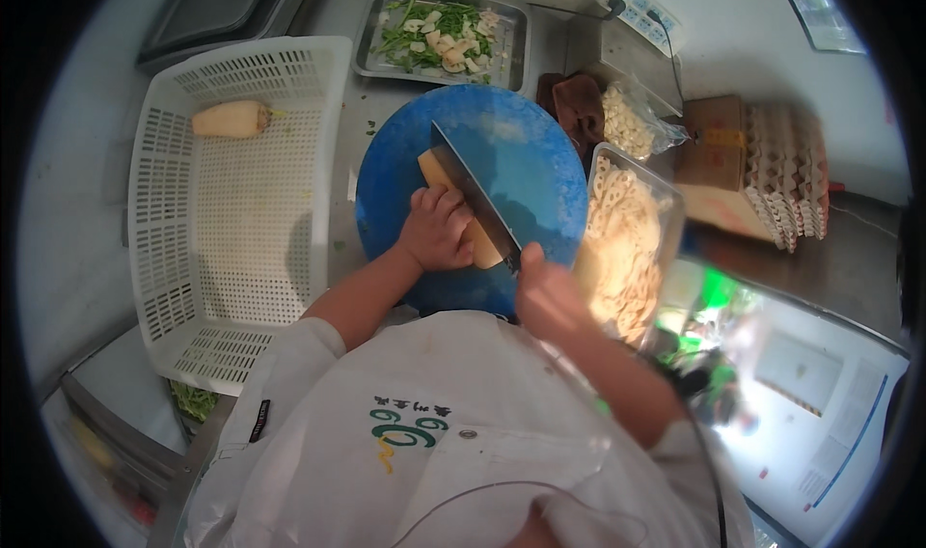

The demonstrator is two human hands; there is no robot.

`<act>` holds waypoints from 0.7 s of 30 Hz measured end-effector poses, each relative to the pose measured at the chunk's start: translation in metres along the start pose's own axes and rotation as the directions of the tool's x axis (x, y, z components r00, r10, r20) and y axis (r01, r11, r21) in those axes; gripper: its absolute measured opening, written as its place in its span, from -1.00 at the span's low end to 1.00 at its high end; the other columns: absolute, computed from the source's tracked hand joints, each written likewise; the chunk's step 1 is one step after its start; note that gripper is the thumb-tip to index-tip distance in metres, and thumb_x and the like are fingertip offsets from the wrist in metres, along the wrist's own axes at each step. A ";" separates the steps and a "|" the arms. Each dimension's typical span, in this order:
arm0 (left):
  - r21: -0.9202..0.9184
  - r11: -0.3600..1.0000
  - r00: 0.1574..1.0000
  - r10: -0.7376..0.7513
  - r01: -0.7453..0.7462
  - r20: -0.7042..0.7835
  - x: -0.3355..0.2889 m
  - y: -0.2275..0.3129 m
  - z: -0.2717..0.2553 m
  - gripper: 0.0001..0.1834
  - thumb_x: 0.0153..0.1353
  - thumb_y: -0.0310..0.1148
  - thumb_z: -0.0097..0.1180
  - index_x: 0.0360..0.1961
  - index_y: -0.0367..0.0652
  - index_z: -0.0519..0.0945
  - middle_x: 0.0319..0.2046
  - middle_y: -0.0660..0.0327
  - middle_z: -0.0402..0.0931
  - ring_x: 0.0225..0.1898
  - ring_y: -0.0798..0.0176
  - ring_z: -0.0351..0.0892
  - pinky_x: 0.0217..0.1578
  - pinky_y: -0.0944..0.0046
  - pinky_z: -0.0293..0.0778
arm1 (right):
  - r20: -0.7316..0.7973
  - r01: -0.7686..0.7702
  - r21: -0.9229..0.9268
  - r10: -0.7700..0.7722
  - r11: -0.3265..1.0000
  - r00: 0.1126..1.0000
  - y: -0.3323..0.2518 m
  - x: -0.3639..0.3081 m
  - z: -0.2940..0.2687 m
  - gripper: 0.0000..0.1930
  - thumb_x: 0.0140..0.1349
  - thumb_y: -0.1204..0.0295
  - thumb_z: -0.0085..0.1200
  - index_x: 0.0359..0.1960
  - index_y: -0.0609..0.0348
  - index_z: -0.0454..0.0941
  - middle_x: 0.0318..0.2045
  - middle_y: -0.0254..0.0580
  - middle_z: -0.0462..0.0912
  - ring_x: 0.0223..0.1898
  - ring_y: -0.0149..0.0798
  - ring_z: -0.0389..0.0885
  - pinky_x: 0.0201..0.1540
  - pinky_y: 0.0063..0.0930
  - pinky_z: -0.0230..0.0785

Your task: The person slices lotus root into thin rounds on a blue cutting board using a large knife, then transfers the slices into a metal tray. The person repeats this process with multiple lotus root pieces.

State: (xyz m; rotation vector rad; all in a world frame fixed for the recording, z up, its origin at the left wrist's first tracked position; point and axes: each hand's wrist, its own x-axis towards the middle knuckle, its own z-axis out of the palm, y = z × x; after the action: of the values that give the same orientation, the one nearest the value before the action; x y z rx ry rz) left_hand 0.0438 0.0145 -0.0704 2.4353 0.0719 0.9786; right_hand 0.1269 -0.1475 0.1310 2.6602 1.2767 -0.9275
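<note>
On a round blue chopping board (535, 152) lies a long, pale tan-orange root vegetable (485, 245); I cannot tell its exact kind. My left hand (439, 228) grips it from above, fingers curled over its middle. A cleaver (479, 191) runs slantwise along the vegetable's right side, its broad blade close against it. I cannot tell whether the edge has cut in. My right hand (548, 292) is closed round the cleaver's handle at the board's near right edge, partly covering it.
Left stands a white perforated basket (333, 162) holding one pale root (231, 120). A metal tray (364, 56) of chopped greens and pale pieces sits behind the board. Right are a tub of holed, pale slices (622, 230), a bag of pale pieces (627, 123) and stacked egg trays (786, 167).
</note>
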 end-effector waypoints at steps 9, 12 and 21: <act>0.005 1.000 1.000 -0.011 0.011 -0.026 0.000 0.003 0.002 -0.48 -0.16 -0.07 0.18 -0.11 -0.01 0.50 -0.01 0.09 0.42 0.07 -0.06 0.34 0.07 -0.12 0.23 | -0.098 0.034 0.021 -0.031 0.999 0.995 0.010 0.004 0.017 -0.82 0.19 0.61 -0.03 -0.20 0.31 0.27 -0.51 0.26 0.65 -0.38 0.28 0.71 -0.33 0.08 0.56; -0.001 1.000 1.000 -0.013 0.013 -0.001 0.000 0.005 0.000 -0.46 -0.18 -0.08 0.21 -0.10 0.00 0.49 -0.01 0.10 0.42 0.07 -0.05 0.33 0.07 -0.12 0.23 | -0.081 -0.051 0.041 0.054 0.998 0.995 0.013 0.005 0.031 -0.83 0.19 0.61 -0.03 -0.21 0.30 0.27 -0.54 0.23 0.63 -0.41 0.26 0.71 -0.36 0.08 0.55; -0.065 0.998 0.977 -0.032 0.019 -0.210 0.065 0.000 -0.029 -0.65 -0.09 -0.21 0.22 -0.23 -0.04 0.54 -0.11 0.14 0.50 0.05 -0.03 0.41 -0.03 -0.08 0.23 | -0.249 0.102 0.078 -0.080 0.992 0.965 0.019 0.000 0.036 -0.85 0.16 0.61 -0.02 -0.25 0.26 0.32 -0.53 0.16 0.64 -0.45 0.23 0.69 -0.38 -0.02 0.55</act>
State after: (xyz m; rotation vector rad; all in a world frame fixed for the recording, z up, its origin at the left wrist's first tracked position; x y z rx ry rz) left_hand 0.0728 0.0429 -0.0114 2.2607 0.1436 1.2072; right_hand 0.1235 -0.1704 0.0977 2.8831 1.4490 -0.6969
